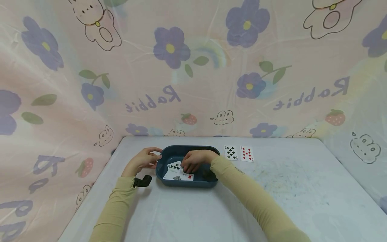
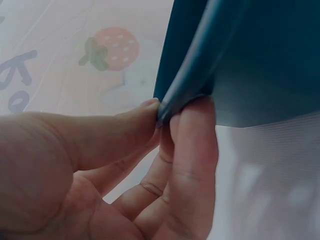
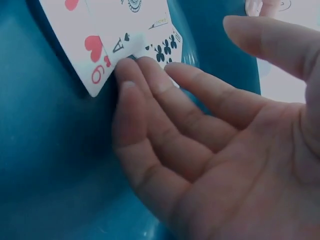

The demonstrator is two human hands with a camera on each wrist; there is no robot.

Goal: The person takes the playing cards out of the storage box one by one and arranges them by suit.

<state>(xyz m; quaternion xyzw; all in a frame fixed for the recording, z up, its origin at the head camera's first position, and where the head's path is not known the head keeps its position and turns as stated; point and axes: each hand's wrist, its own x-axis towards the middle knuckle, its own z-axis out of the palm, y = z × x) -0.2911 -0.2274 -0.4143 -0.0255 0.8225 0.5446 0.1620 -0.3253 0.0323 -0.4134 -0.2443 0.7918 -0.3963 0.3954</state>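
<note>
A dark blue, oval-cornered basin stands on the table with several playing cards inside. My left hand pinches its left rim between thumb and fingers; the left wrist view shows the rim in that grip. Inside the basin, my right hand reaches down to the cards, its thumb apart from the loosely bent fingers. In the right wrist view, the fingertips lie right at the edges of an ace of spades, a hearts card and a clubs card. They overlap one another.
To the right of the basin, a clubs card and a diamonds card lie face up side by side. A white cloth covers the table. Behind it hangs a patterned curtain, with more at both sides.
</note>
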